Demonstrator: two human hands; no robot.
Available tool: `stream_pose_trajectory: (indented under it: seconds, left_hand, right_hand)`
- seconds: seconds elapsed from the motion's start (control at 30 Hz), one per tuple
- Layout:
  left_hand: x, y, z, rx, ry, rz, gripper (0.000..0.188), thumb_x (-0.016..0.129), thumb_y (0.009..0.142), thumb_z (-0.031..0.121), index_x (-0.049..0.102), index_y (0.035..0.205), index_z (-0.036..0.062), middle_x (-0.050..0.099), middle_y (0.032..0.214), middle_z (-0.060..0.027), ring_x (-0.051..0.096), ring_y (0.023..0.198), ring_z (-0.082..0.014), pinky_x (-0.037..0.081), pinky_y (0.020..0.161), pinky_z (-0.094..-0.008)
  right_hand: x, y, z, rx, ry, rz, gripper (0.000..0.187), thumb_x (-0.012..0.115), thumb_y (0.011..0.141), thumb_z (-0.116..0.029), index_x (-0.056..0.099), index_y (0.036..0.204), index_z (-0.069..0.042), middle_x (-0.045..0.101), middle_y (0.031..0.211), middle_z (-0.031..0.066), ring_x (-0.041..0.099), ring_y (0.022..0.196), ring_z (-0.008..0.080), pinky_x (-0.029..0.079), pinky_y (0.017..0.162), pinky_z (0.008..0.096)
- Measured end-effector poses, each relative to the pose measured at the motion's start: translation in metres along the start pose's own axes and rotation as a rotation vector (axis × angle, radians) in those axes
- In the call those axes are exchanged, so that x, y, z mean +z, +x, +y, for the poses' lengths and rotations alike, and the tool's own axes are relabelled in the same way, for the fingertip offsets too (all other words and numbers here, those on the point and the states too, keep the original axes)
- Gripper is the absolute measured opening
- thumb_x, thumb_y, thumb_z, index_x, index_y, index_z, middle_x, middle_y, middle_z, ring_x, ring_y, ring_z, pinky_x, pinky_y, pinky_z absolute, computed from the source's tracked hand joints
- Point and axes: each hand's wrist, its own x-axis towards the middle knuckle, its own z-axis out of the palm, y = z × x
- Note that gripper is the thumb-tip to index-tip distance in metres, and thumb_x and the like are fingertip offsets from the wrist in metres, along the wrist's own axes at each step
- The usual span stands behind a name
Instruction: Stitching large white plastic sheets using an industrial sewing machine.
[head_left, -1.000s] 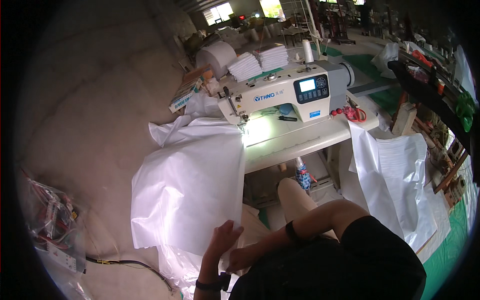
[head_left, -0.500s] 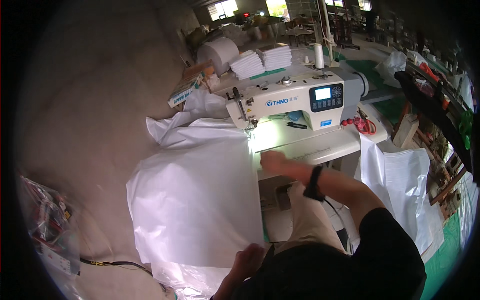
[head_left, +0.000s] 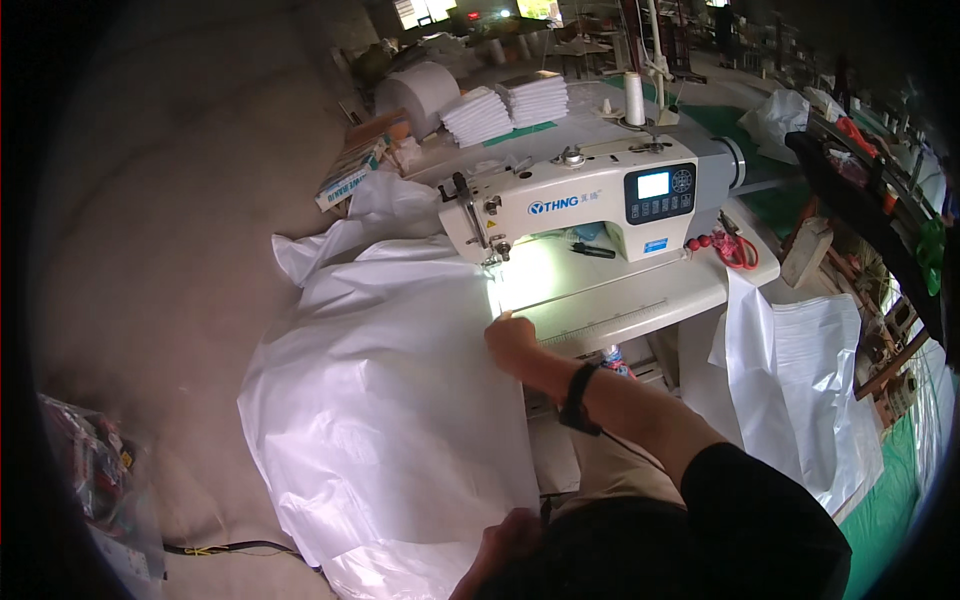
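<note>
The white sheet [head_left: 385,400] drapes down at the left end of the table [head_left: 640,302], its right edge running up to the sewing machine [head_left: 600,205]. At that edge, by the table's front left corner, the right hand [head_left: 512,345] has curled fingers; their grip I cannot tell. The left hand [head_left: 508,545], near the sheet's lower end, is too dark to read. Red scissors [head_left: 742,252] lie at the table's right end.

2x hands [head_left: 512,345], 5 and 6 o'clock. 1x sewing machine [head_left: 600,188], 1 o'clock. 2x white stacks [head_left: 475,118], 12 o'clock. 1x scissors [head_left: 741,250], 3 o'clock.
</note>
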Motion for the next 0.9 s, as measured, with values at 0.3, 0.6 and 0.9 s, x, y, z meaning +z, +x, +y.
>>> stream_pose_trajectory:
  seconds: [0.3,0.6,0.9]
  left_hand:
    - [0.017,0.022,-0.007,-0.018,-0.135,0.311,0.017,0.055,0.086,0.019,0.059,0.092,0.0041,0.063,0.079,-0.0166,0.064,0.079,-0.0292,0.049,0.072,-0.0379]
    - [0.016,0.074,0.003,0.228,0.001,0.507,0.011,0.057,0.084,0.012,0.059,0.086,0.0006,0.06,0.073,-0.0185,0.062,0.067,-0.0268,0.048,0.064,-0.0349]
    - [0.005,0.134,0.007,0.155,-0.128,0.408,0.02,0.056,0.084,0.015,0.062,0.091,-0.0024,0.061,0.072,-0.0115,0.056,0.066,-0.0133,0.046,0.063,-0.0296]
  right_hand:
    - [0.006,-0.047,0.005,0.09,0.34,0.069,0.056,0.049,0.077,-0.006,0.035,0.125,0.018,0.066,0.072,0.0153,0.066,0.064,0.0268,0.051,0.054,0.0356]
    - [0.007,-0.052,0.003,0.076,0.415,0.068,0.058,0.049,0.077,-0.006,0.032,0.126,0.019,0.065,0.07,0.019,0.066,0.063,0.0284,0.052,0.056,0.0353]
    - [0.001,-0.056,0.003,0.082,0.42,0.072,0.059,0.049,0.077,-0.007,0.031,0.127,0.019,0.064,0.067,0.0172,0.065,0.059,0.0268,0.052,0.053,0.0354]
